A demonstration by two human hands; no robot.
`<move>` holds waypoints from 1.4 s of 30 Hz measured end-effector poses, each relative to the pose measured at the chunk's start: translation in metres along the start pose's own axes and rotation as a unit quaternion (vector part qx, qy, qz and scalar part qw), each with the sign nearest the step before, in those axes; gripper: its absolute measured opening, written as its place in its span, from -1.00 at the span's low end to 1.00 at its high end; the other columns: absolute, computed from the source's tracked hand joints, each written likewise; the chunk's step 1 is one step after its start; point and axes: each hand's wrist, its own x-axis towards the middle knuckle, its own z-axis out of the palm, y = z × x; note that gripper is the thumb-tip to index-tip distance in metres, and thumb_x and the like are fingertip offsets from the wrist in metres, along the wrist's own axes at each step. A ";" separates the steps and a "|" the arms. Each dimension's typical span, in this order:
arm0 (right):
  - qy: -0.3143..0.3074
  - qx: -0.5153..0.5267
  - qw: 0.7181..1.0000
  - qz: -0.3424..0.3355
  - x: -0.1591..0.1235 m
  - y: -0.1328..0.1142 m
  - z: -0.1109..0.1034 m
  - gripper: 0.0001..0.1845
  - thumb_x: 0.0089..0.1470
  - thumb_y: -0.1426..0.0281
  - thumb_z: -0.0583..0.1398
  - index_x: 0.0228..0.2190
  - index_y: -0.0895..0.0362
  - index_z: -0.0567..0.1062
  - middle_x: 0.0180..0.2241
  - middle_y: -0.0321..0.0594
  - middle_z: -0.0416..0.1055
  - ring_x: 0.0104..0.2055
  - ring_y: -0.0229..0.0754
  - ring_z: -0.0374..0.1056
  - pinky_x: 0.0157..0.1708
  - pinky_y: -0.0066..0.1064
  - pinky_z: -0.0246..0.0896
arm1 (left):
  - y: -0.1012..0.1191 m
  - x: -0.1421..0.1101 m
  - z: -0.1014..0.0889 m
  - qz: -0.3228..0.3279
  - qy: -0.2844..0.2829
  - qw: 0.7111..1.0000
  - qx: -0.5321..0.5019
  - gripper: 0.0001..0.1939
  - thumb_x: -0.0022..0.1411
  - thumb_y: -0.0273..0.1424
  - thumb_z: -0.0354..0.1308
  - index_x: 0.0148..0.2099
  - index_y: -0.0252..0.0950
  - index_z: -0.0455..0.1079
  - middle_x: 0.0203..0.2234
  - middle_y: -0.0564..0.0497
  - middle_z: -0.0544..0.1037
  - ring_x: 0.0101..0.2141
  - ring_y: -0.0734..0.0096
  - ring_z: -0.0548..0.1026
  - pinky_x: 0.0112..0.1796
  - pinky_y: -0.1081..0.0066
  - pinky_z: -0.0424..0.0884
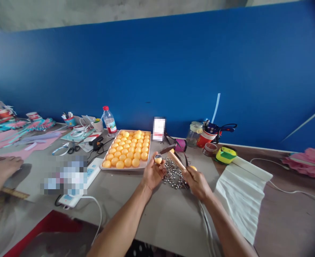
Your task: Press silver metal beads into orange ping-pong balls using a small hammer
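My left hand [152, 173] is closed around a small orange ball [158, 161], which has a shiny silver piece at its top. My right hand [197, 182] grips a hammer [176, 159] by its wooden handle. The hammer's dark head is just right of and above the held ball, apparently apart from it. Beneath the hammer, between my hands, lies a heap of small silver metal pieces [173, 175], too small to name. A loose orange ball [193, 168] sits beside my right hand. Behind my left hand, orange balls [129, 148] fill a white tray [125, 169].
At left lie a white power strip [93, 175], scissors [74, 148] and another person's hand [9, 167]. A water bottle [109, 123] stands behind the tray. At right are a glass jar [194, 134], a yellow-green tape dispenser [226, 155] and a white cloth-like sheet [240, 196]. A blue partition [157, 71] rises behind.
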 end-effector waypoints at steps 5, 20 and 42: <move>0.007 -0.027 0.999 0.025 0.001 0.002 0.003 -0.60 0.13 0.08 -0.07 -0.57 0.09 0.20 -0.67 -0.37 0.15 -0.61 -0.31 0.10 -0.59 -0.49 -0.06 | 0.000 0.000 0.001 -0.003 0.000 1.000 -0.007 -0.76 0.26 -0.21 -0.01 -0.20 -0.27 0.32 -0.42 -0.03 0.39 -0.56 0.59 0.25 -0.48 0.52 0.25; -0.035 -0.030 0.999 0.017 0.001 0.004 0.004 -0.61 0.13 0.09 -0.06 -0.56 0.09 0.19 -0.65 -0.37 0.15 -0.59 -0.32 0.11 -0.58 -0.50 -0.06 | -0.003 0.003 -0.005 -0.014 -0.014 1.000 0.024 -0.55 0.25 -0.02 -0.14 -0.31 -0.33 0.27 -0.63 0.14 0.18 -0.70 0.66 0.00 -0.62 0.56 0.08; 0.028 0.014 0.999 0.035 0.003 0.010 -0.001 -0.59 0.13 0.06 -0.06 -0.53 0.10 0.26 -0.67 -0.38 0.17 -0.61 -0.32 0.09 -0.59 -0.49 -0.06 | 0.000 0.000 0.001 -0.027 -0.010 0.999 -0.015 -0.65 0.26 -0.11 -0.07 -0.18 -0.27 0.36 -0.44 -0.03 0.39 -0.57 0.56 0.24 -0.48 0.49 0.25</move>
